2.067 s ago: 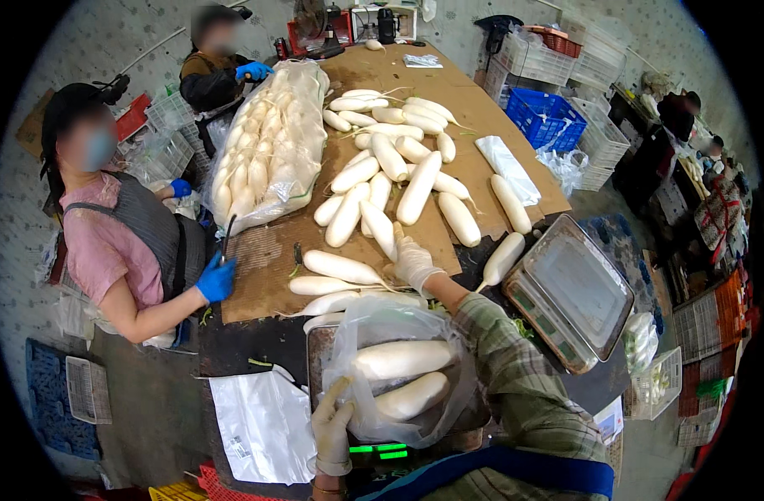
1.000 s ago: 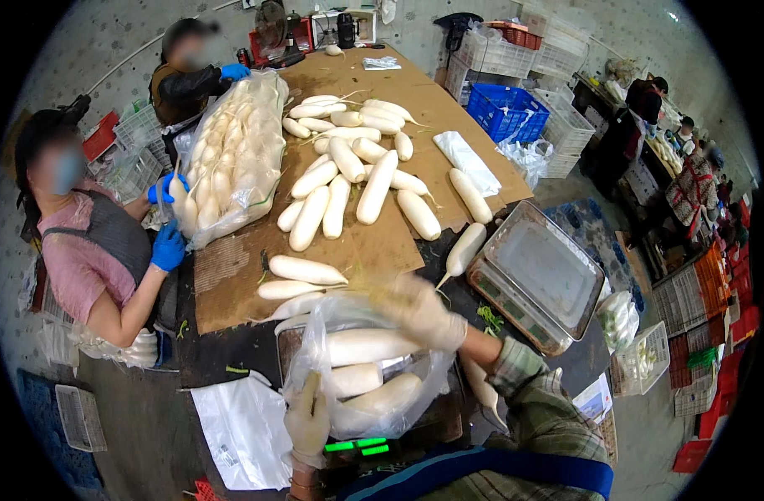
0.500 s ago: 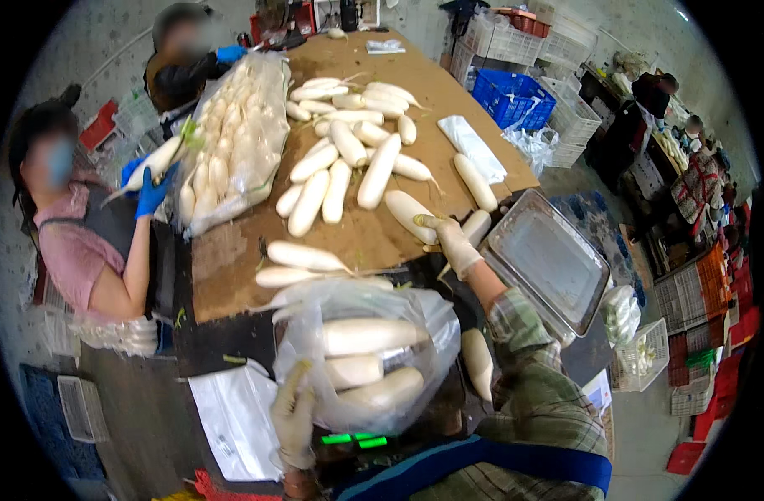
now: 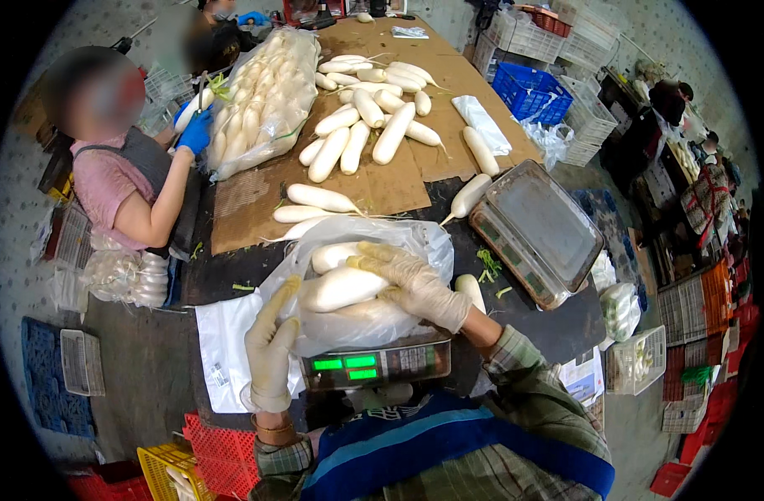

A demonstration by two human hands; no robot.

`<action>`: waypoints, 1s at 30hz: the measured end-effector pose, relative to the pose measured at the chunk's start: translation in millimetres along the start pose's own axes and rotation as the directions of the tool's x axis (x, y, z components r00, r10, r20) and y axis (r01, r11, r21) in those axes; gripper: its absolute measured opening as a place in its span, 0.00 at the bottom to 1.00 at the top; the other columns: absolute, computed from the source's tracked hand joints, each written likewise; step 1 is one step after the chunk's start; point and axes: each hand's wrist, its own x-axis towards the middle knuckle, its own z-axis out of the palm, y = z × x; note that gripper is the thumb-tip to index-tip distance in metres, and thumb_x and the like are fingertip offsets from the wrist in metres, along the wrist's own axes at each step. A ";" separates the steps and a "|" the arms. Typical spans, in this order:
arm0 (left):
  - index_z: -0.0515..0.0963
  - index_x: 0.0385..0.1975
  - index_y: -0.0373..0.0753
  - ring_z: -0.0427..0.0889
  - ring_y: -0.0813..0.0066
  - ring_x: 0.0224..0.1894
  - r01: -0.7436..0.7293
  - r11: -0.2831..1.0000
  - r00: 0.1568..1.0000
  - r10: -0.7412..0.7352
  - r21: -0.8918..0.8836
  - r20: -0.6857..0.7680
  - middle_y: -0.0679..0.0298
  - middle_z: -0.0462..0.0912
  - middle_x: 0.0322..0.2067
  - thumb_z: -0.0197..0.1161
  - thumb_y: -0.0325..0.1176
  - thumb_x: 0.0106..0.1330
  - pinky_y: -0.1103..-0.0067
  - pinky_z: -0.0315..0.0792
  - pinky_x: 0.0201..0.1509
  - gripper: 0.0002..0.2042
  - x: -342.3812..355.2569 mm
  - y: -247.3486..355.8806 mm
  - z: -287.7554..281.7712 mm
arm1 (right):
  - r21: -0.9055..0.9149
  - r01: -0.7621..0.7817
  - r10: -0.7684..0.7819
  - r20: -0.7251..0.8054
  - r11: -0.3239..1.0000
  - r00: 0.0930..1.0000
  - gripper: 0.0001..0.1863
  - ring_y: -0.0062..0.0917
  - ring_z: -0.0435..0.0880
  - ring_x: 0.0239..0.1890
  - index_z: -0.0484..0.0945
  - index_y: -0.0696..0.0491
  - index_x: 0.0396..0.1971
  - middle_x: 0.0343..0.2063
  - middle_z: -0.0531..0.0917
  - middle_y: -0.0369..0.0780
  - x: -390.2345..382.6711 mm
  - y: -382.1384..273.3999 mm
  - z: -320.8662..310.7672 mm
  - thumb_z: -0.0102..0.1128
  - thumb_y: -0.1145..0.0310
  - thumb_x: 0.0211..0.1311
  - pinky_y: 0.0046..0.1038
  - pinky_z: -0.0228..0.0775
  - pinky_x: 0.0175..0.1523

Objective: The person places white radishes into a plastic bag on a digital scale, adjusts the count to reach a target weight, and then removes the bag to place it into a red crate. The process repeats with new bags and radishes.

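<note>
We have a radish (image 4: 340, 290) in the right hand (image 4: 419, 285), its fingers and thumb pinching the right end, in a clear bag (image 4: 434, 240) — the bag rests on a scale (image 4: 380, 367) by the near edge of the table (image 4: 557, 334). Two more radishes show in the bag, one just beyond ours and one on its near side. Our left hand (image 4: 269, 351) is spread, thumb and fingers apart, touching the bag's left edge. The scale's green display is lit.

A white sheet (image 4: 219, 355) lies left of the scale; a second scale (image 4: 536, 238) stands well to the right. Just beyond the bag we see a row of radishes (image 4: 319, 198), and farther off a pile (image 4: 372, 125) on cardboard (image 4: 256, 209). At far left is a full sack (image 4: 265, 104) — beside it a co-worker (image 4: 114, 184) in blue gloves holds another radish.
</note>
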 end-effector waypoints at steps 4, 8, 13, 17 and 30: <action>0.69 0.63 0.28 0.71 0.72 0.62 -0.080 0.986 0.996 0.087 0.149 -0.038 0.56 0.73 0.63 0.49 0.20 0.63 0.79 0.62 0.66 0.25 -17.2 -8.5 -12.1 | -0.086 -0.073 0.071 -0.019 0.994 0.997 0.38 0.37 0.68 0.67 0.72 0.40 0.63 0.65 0.70 0.43 -16.3 -10.3 -4.4 0.70 0.76 0.47 0.36 0.55 0.73; 0.67 0.65 0.30 0.72 0.74 0.61 -0.124 0.983 0.981 0.142 0.139 -0.132 0.57 0.71 0.64 0.48 0.19 0.66 0.80 0.67 0.61 0.24 -34.4 -7.9 -23.5 | 0.071 -0.159 0.166 -0.109 0.985 0.980 0.34 0.35 0.69 0.66 0.75 0.45 0.61 0.63 0.73 0.43 -39.7 -14.8 -30.7 0.68 0.79 0.50 0.35 0.60 0.70; 0.63 0.67 0.31 0.71 0.69 0.63 -0.171 0.980 0.961 0.189 0.100 -0.202 0.56 0.67 0.66 0.48 0.17 0.67 0.78 0.72 0.57 0.26 -39.6 -5.8 -27.1 | 0.226 -0.279 0.329 -0.233 0.933 0.915 0.23 0.31 0.74 0.61 0.78 0.50 0.55 0.56 0.79 0.41 -66.2 -22.8 -63.7 0.61 0.80 0.58 0.31 0.63 0.67; 0.63 0.67 0.33 0.76 0.73 0.53 -0.229 0.956 0.923 0.273 0.184 -0.272 0.56 0.69 0.64 0.46 0.27 0.71 0.78 0.70 0.56 0.23 -40.1 -0.2 -22.9 | 0.452 -0.275 0.447 -0.335 0.849 0.829 0.20 0.22 0.74 0.57 0.77 0.56 0.56 0.52 0.81 0.41 -75.5 -15.9 -73.9 0.56 0.81 0.62 0.25 0.66 0.63; 0.74 0.55 0.35 0.84 0.57 0.39 -0.014 0.732 0.948 0.227 0.681 -0.224 0.50 0.85 0.37 0.66 0.49 0.61 0.68 0.75 0.44 0.28 -2.0 -19.9 8.9 | 0.611 -0.376 0.611 -0.230 0.696 0.758 0.39 0.28 0.79 0.48 0.62 0.66 0.65 0.51 0.80 0.48 -63.6 70.7 -26.8 0.68 0.59 0.61 0.25 0.69 0.56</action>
